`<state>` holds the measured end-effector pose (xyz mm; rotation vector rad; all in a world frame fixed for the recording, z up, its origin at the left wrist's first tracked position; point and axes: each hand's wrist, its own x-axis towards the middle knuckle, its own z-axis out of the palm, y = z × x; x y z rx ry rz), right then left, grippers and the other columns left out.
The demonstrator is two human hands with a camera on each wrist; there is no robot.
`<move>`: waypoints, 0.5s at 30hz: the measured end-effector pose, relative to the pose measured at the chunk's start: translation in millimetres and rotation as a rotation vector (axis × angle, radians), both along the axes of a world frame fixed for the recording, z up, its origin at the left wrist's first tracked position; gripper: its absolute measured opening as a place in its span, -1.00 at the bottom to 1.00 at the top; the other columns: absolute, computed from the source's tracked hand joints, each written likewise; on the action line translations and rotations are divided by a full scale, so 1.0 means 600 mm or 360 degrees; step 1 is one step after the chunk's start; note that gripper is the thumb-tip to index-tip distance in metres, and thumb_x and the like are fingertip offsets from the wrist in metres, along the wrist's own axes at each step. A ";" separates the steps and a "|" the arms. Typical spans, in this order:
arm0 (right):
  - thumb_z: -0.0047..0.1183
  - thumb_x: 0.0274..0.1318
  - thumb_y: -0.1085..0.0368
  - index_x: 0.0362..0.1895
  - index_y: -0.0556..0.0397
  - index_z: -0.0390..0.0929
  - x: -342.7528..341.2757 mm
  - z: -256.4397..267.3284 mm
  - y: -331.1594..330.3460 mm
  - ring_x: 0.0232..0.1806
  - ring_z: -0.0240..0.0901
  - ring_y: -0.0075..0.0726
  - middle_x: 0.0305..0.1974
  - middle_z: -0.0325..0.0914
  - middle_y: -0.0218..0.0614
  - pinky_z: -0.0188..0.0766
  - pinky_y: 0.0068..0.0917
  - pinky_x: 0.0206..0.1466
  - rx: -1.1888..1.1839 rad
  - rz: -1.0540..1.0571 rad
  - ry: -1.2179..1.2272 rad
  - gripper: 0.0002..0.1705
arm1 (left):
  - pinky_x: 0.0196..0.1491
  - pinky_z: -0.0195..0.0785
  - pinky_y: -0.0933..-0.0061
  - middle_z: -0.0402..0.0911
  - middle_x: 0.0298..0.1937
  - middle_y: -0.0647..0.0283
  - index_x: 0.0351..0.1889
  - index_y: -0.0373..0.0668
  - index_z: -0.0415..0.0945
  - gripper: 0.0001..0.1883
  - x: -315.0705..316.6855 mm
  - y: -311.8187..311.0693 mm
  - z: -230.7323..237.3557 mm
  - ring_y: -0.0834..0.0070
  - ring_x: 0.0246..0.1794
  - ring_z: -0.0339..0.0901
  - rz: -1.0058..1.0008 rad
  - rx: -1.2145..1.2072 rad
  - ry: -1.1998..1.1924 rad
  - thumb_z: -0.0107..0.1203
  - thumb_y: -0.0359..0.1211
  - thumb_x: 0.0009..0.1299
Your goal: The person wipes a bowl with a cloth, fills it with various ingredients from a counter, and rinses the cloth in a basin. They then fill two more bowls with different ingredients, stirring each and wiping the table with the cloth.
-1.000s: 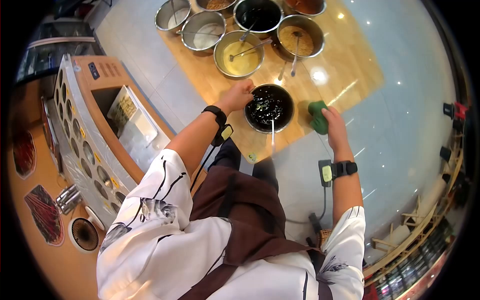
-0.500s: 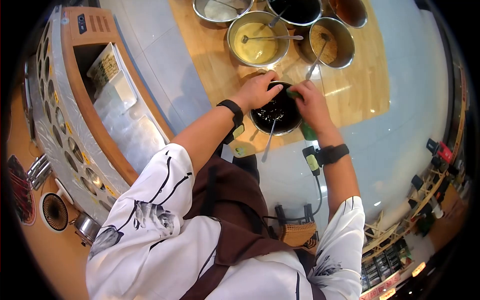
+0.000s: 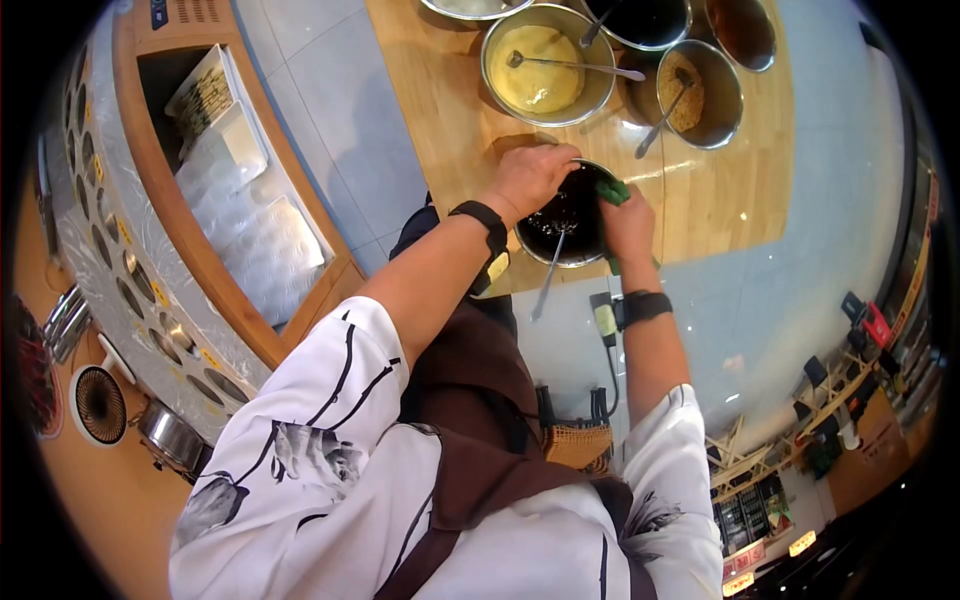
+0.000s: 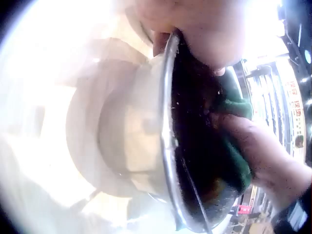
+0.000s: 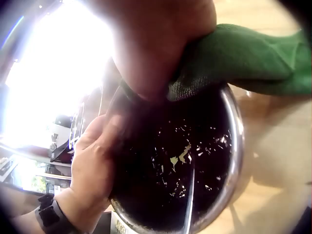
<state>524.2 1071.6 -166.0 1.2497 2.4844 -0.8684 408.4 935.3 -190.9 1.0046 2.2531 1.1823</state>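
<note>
A steel bowl (image 3: 572, 265) of dark, glossy liquid stands near the table's close edge. My left hand (image 3: 533, 180) grips its rim at the far left, thumb over the inside in the left wrist view. On the right side of the rim, my right hand (image 3: 630, 225) holds a green cloth (image 5: 253, 58), thumb toward the inside. Part of the cloth hangs below that hand. A metal-handled utensil (image 3: 549, 285) leans out over the near rim, its lower end hidden in the liquid. Pale bits float there in the right wrist view.
Beyond the bowl stand a bowl of yellow liquid (image 3: 494, 90), a bowl of tan grains (image 3: 735, 105) and several others, some holding utensils. A wood-framed counter (image 3: 250, 300) with a white tray is at the left. The wooden table (image 3: 740, 190) ends just right of the bowls.
My right hand has brought the green cloth from beside the bowl onto its right rim. My left hand stays at the rim, moved farther round it. The head view has shifted.
</note>
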 end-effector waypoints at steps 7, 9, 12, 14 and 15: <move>0.07 -0.15 0.36 -0.40 0.24 0.51 0.067 -0.041 -0.124 -0.41 0.49 -0.06 -0.46 0.55 -0.04 0.37 -0.25 -0.29 0.0001 -0.1118 0.0394 -0.81 | -0.34 0.38 0.29 0.59 -0.37 0.20 -0.28 -0.05 0.54 -0.86 0.010 0.001 -0.007 0.23 -0.38 0.53 0.0123 -0.0009 -0.0057 0.06 -0.28 0.26; 0.04 -0.14 0.42 -0.37 0.25 0.53 0.074 -0.068 -0.173 -0.39 0.47 -0.26 -0.42 0.57 -0.19 0.38 -0.31 -0.29 -0.0260 -0.1758 0.0613 -0.82 | -0.34 0.38 0.29 0.59 -0.38 0.20 -0.27 -0.06 0.54 -0.86 0.013 0.002 -0.009 0.22 -0.38 0.52 0.0148 0.0019 -0.0064 0.06 -0.28 0.26; 0.02 -0.09 0.42 -0.33 0.25 0.53 0.049 -0.059 -0.214 -0.35 0.45 -0.32 -0.35 0.55 -0.21 0.39 -0.38 -0.31 -0.0512 -0.2213 0.0696 -0.81 | -0.33 0.38 0.27 0.59 -0.40 0.19 -0.27 -0.07 0.54 -0.86 0.007 0.001 -0.008 0.21 -0.38 0.52 0.0152 0.0044 -0.0072 0.05 -0.29 0.26; 0.01 -0.05 0.40 -0.29 0.23 0.53 0.029 -0.020 -0.207 -0.34 0.44 -0.34 -0.32 0.54 -0.24 0.39 -0.43 -0.31 -0.0675 -0.2365 0.0601 -0.80 | -0.33 0.38 0.25 0.58 -0.41 0.18 -0.27 -0.07 0.54 -0.86 0.008 -0.002 -0.008 0.20 -0.38 0.52 0.0130 0.0046 -0.0089 0.05 -0.29 0.27; 0.01 -0.05 0.40 -0.29 0.23 0.53 0.036 -0.019 -0.198 -0.34 0.44 -0.34 -0.32 0.54 -0.24 0.39 -0.43 -0.31 -0.0673 -0.2362 0.0610 -0.80 | -0.33 0.37 0.24 0.58 -0.42 0.16 -0.28 -0.08 0.52 -0.86 0.004 -0.003 -0.008 0.18 -0.37 0.52 0.0073 0.0039 -0.0058 0.03 -0.30 0.27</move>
